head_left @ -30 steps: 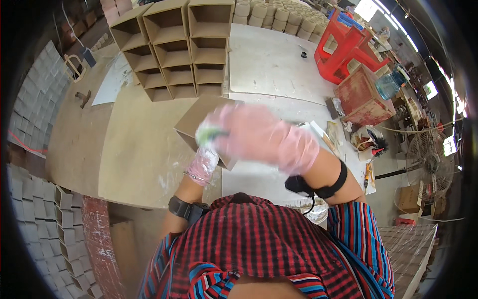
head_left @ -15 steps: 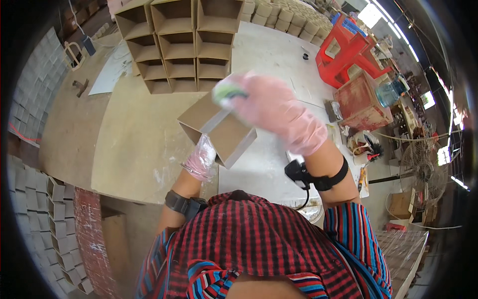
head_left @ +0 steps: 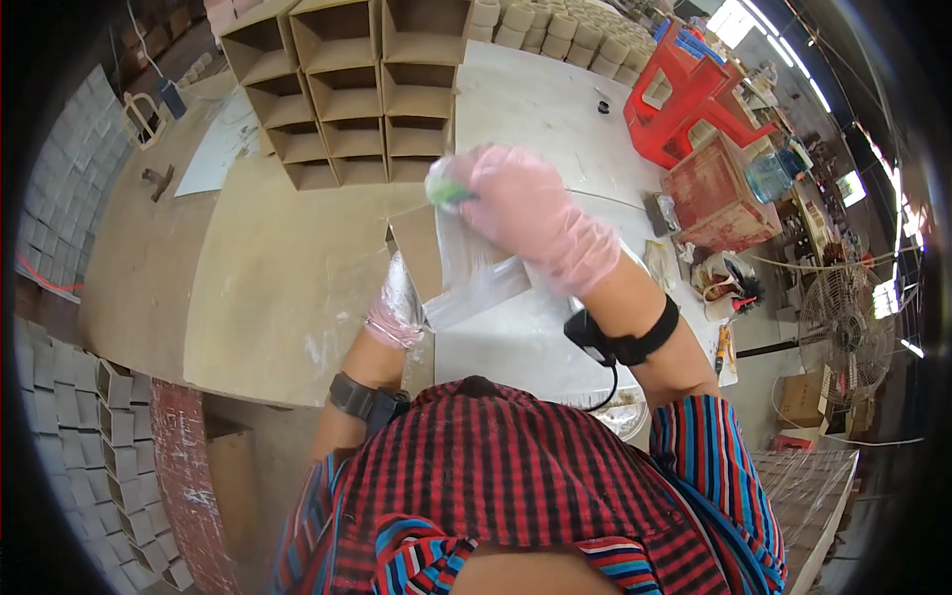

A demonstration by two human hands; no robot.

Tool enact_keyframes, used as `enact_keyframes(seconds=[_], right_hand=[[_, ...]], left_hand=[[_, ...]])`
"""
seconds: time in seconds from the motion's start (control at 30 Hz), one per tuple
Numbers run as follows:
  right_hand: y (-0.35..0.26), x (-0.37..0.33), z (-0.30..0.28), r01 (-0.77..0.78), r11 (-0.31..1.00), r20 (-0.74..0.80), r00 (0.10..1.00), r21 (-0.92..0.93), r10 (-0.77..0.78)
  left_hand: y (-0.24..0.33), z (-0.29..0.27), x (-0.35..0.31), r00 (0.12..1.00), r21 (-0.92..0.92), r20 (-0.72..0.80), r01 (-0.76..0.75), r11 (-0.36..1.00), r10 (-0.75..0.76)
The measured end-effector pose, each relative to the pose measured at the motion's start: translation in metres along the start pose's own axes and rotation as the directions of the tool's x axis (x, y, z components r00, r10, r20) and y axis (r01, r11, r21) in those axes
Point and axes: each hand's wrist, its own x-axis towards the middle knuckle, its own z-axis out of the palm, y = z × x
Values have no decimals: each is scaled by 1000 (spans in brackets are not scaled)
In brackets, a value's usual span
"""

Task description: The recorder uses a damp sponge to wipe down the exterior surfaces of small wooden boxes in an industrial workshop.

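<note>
A small brown cardboard box (head_left: pixel 425 253) is held over the table in my left hand (head_left: pixel 397 311); the fingers are partly hidden by the box. White wet-looking streaks cover its right and lower faces. My right hand (head_left: pixel 521 203) wears a pink glove and is closed round a green-and-white sponge-like pad (head_left: pixel 448 186). The pad is blurred by motion, at the far upper edge of the box; whether it touches the cardboard I cannot tell. My left glove is pink too, smeared with white.
Brown open boxes (head_left: pixel 342 94) stand stacked in rows at the far side of the table (head_left: pixel 288 268). A red plastic stool (head_left: pixel 659 119) and a stained red crate (head_left: pixel 719 193) are at far right. Grey boxes (head_left: pixel 74 407) are piled at left, and a fan (head_left: pixel 843 327) stands at right.
My left hand has turned the box, so different faces show, with more white on them. My right hand has shifted slightly left, still holding the pad.
</note>
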Motion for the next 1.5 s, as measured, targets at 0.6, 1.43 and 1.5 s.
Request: enact_keyframes(seconds=[0.6,1.43,1.5], right_hand=[[-44,-23,15,292,951,230,923,104,-308],[10,-57,0,-22,984,300,954,176,-32],[26,-41,2,-123,978,314,947,166,66]], left_hand=[[10,-14,-11,987,487,161,-79,870,0],[5,-21,-8,997,196,-68,-19,980,33],[11,-8,-15,987,-4,-131,89,996,-89]])
